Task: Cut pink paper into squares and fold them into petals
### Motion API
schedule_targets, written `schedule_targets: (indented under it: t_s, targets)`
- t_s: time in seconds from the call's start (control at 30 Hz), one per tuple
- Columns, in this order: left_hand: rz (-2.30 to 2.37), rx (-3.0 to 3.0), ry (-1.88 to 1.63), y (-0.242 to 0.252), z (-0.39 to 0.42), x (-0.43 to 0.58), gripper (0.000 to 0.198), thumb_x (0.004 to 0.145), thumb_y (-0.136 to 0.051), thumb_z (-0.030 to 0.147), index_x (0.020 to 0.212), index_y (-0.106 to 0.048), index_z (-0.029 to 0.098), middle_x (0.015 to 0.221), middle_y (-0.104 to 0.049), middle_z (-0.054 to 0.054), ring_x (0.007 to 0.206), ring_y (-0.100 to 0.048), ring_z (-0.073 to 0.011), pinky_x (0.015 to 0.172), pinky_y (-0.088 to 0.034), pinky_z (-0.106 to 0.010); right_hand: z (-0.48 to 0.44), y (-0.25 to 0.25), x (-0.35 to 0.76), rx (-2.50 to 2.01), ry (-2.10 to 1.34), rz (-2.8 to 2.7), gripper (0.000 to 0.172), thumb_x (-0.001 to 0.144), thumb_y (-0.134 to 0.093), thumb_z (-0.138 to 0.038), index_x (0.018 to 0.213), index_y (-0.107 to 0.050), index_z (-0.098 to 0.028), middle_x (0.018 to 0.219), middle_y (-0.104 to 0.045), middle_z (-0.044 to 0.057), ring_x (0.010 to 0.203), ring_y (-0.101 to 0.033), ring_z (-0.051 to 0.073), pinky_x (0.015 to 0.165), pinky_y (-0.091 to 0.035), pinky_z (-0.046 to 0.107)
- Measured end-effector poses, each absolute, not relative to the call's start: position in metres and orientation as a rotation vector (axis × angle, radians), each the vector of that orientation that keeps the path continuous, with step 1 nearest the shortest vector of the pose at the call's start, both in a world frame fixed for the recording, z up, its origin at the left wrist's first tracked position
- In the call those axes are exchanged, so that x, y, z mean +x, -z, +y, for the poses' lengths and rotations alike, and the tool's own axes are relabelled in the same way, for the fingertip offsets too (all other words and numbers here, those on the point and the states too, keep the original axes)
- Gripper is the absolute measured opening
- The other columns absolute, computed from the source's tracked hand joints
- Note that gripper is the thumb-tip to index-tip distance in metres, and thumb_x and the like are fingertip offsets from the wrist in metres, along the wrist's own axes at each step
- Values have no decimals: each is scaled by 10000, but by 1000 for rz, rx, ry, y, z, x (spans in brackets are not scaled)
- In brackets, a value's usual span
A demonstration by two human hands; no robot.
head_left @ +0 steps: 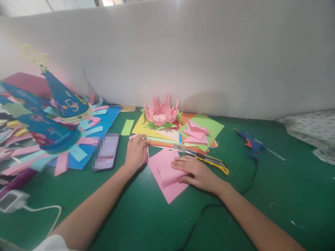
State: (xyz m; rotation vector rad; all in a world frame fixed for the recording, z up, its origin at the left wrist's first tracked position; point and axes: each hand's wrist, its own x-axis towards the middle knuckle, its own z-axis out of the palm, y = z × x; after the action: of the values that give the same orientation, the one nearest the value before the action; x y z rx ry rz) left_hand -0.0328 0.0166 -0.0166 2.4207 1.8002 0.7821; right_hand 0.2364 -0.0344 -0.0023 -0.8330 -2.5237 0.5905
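A pink sheet of paper (169,193) lies at an angle on the green table in front of me, part of it curled over into a loose fold. My right hand (200,172) grips this folded part, its fingers on top and the thumb at the near edge. My left hand (136,153) rests flat to the left, fingers stretched over another pink paper piece (147,157) that is mostly covered. Just beyond my right hand is a yellow-handled utility knife (202,156). A pink paper lotus (161,115) with green leaves stands behind, on coloured sheets.
Folded pink pieces (196,132) lie on a green sheet (213,127). At right is a blue glue gun (253,146), its cord running under my right forearm. A phone (106,152), decorated blue cone hats (64,96) and a white charger (14,201) occupy the left.
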Motion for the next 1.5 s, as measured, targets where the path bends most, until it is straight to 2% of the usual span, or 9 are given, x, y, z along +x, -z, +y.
schedule_targets:
  t_s: [0.1, 0.2, 0.47, 0.6, 0.77, 0.9, 1.0, 1.2, 1.5]
  targets:
    - [1884, 2398, -805, 20, 17, -33, 156, 816, -489, 256, 920, -581, 184, 1235, -515, -128, 1186, -453, -289, 1010, -327, -490, -33, 3, 239, -815, -536, -2425, 381, 892, -524, -356, 1257, -541, -250, 1195, -634, 69, 1107, -559, 210, 945, -451, 394]
    - [1934, 2340, -797, 25, 19, -34, 323, 770, -558, 319, 1052, -520, 167, 1292, -439, -164, 1188, -437, -328, 970, -375, -499, -33, 2, 241, -827, -473, -2365, 369, 902, -505, -354, 1254, -541, -248, 1163, -653, 71, 1030, -593, 198, 881, -484, 371]
    - [1910, 2289, -906, 16, 18, -33, 415, 733, -394, 25, 1088, -513, 204, 1279, -440, -123, 1225, -415, -290, 1047, -279, -521, -30, 9, 243, -817, -408, -2284, 349, 907, -501, -332, 1248, -536, -265, 1177, -644, 70, 1088, -583, 210, 953, -427, 428]
    - [1502, 2049, -1111, 5, 7, -19, 254, 868, -412, 225, 1111, -483, 199, 1185, -508, -101, 1084, -508, -228, 953, -409, -417, -30, 9, 245, -808, -357, -2257, 340, 926, -456, -318, 1250, -537, -259, 1282, -568, 87, 1180, -525, 215, 989, -412, 435]
    - [1097, 1318, -976, 2, -2, -3, 416, 851, -476, 467, 1167, -423, 202, 987, -574, -59, 798, -578, -153, 671, -485, -290, -31, 7, 246, -773, -391, -2326, 360, 933, -436, -318, 1280, -515, -261, 1393, -450, 86, 1292, -399, 224, 1041, -365, 440]
    - [946, 1101, -981, 3, 1, -2, 634, 667, -741, 332, 1188, -402, 209, 829, -561, 17, 719, -571, -112, 654, -453, -238, -33, 8, 242, -861, -599, -2203, 556, 818, -596, -457, 1325, -458, -276, 1444, -372, 94, 1329, -333, 261, 1072, -315, 460]
    - [920, 1081, -1013, 5, 3, -3, 557, 666, -747, 325, 1122, -455, 196, 818, -539, 27, 689, -556, -88, 628, -437, -212, -32, 9, 239, -956, -887, -1865, 809, 745, -573, -622, 1414, -309, -252, 1454, -342, 127, 1310, -359, 288, 1033, -368, 460]
    - [981, 1253, -952, 9, 0, 3, 361, 660, -741, 354, 870, -531, 149, 840, -537, 11, 605, -496, -57, 504, -378, -176, -29, 4, 240, -1023, -1318, -1561, 507, 784, -596, -537, 1198, -598, -244, 1246, -595, 91, 1150, -540, 291, 966, -431, 433]
    - [1005, 1363, -948, 14, 3, 3, 279, 665, -720, 358, 739, -565, 138, 638, -535, 36, 532, -454, -65, 510, -361, -197, -28, -1, 248, -905, -1666, -1432, 583, 768, -500, -666, 1149, -638, -246, 1253, -590, 94, 1172, -519, 309, 988, -379, 462]
